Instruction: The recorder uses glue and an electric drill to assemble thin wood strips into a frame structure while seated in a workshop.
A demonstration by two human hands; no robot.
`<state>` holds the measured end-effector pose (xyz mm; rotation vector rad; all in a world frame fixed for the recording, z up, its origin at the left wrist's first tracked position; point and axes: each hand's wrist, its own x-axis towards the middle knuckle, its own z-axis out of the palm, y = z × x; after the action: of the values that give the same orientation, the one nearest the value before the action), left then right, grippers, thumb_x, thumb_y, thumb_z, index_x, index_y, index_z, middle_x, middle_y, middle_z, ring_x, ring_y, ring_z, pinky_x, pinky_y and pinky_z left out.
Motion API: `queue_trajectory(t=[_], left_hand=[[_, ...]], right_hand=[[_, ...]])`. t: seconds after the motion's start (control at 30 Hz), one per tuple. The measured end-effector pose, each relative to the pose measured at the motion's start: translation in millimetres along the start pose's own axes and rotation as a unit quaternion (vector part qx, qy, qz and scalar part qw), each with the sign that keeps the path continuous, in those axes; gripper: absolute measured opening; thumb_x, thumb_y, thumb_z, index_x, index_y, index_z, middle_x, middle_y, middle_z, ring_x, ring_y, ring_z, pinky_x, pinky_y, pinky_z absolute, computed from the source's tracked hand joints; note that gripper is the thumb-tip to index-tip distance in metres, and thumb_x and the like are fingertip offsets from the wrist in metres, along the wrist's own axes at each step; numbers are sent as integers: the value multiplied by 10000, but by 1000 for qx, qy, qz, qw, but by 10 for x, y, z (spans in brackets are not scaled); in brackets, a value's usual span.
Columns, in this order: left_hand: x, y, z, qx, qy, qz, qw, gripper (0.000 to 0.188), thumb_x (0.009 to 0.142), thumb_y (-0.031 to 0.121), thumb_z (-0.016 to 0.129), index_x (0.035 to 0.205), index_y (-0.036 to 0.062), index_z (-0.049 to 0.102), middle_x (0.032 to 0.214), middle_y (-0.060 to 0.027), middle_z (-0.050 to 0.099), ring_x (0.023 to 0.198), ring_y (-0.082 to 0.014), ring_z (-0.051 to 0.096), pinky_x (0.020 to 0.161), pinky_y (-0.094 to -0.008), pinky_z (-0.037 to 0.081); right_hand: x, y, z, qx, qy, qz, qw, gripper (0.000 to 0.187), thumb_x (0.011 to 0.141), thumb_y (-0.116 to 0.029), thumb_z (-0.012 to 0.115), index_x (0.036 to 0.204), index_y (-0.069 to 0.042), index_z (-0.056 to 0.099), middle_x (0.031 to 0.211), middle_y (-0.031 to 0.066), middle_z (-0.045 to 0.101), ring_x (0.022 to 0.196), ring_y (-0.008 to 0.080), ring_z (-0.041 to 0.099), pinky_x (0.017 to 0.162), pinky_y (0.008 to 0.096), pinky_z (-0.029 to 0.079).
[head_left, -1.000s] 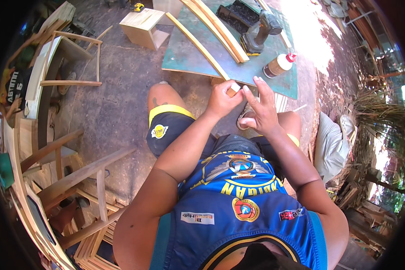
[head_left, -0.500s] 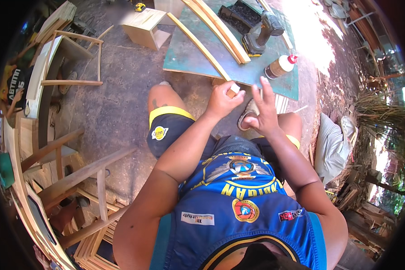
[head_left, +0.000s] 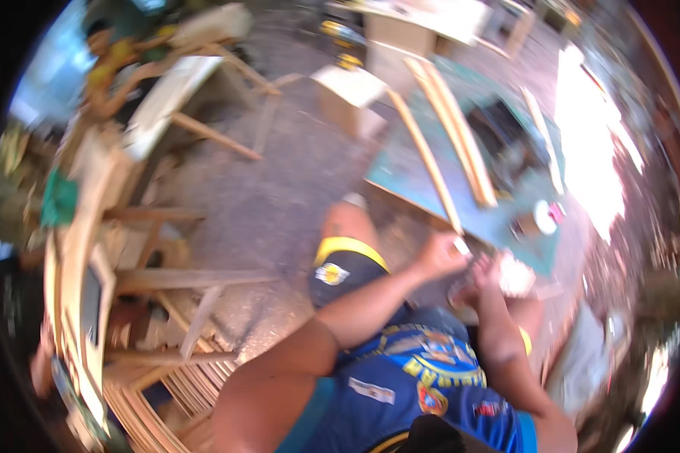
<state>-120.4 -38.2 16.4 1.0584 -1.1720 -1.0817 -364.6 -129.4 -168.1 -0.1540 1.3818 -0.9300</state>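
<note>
Motion blurs the whole picture. My left hand [head_left: 440, 255] is closed, with a small white-faced piece [head_left: 461, 245] at its fingertips; its exact kind is unclear. Just past those fingers is the near end of a thin wooden strip [head_left: 423, 151], which lies on the green board [head_left: 400, 177]. My right hand [head_left: 489, 270] is close beside the left one, and its fingers are too smeared to read. Further right on the board stands a bottle [head_left: 535, 220] with a pinkish-red cap, beyond both hands.
More wooden strips [head_left: 461, 143] and a black tray [head_left: 502, 128] lie on the board. A plywood box [head_left: 347, 90] stands beyond it. Wooden frames [head_left: 196, 279] and a long bench [head_left: 91, 196] fill the left, where another person [head_left: 109, 72] sits. A grey sack [head_left: 582, 355] lies at right.
The view has swung left, so the board and both hands appear lower and further right. My right hand, raised with spread fingers before, is now lower and closer to my left hand.
</note>
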Motion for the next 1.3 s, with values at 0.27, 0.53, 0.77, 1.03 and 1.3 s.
queue_trajectory(t=[0.27, 0.53, 0.77, 1.03, 1.3], left_hand=[[41, 84, -77, 79, 27, 56, 995, 259, 771, 178, 684, 721, 3, 500, 594, -145, 505, 563, -112, 421, 529, -335, 398], [54, 119, -64, 64, 14, 53, 996, 227, 781, 154, 677, 721, 12, 510, 584, -120, 496, 564, -104, 417, 533, -318, 399], [100, 207, -58, 1, -22, -60, 998, 213, 811, 125, 706, 693, 63, 539, 603, 49, 478, 594, -35, 424, 512, -238, 364], [236, 174, -106, 8, -24, -70, 997, 198, 811, 97, 700, 688, 57, 549, 605, 37, 509, 581, -36, 430, 521, -229, 365], [376, 10, -292, -10, -50, -102, 993, 208, 791, 87, 729, 681, 50, 557, 602, 21, 510, 574, -48, 443, 510, -235, 373]], right_hand=[[-673, -346, 497, 325, -162, -39, 931, 789, 742, -788, 468, 897, -16, 532, 681, 31, 525, 513, 129, 420, 482, 233, 370], [-1586, -387, 806, -36, -285, -115, 951, 643, 942, -531, 449, 1385, -68, 387, 737, 48, 596, 613, 114, 531, 526, 219, 419], [-1520, -1175, 1838, -243, -274, -332, 869, 420, 950, -266, 538, 1319, -70, 498, 1052, 59, 655, 867, 113, 618, 649, 229, 472], [-119, -2188, 3181, -478, -14, -575, 664, 295, 888, -170, 535, 1114, -13, 642, 1093, 206, 641, 1043, 314, 619, 890, 370, 488], [1067, -2820, 3441, -740, 105, -407, 525, 290, 855, -90, 451, 1014, 14, 671, 1093, 237, 631, 1049, 342, 616, 890, 419, 500]])
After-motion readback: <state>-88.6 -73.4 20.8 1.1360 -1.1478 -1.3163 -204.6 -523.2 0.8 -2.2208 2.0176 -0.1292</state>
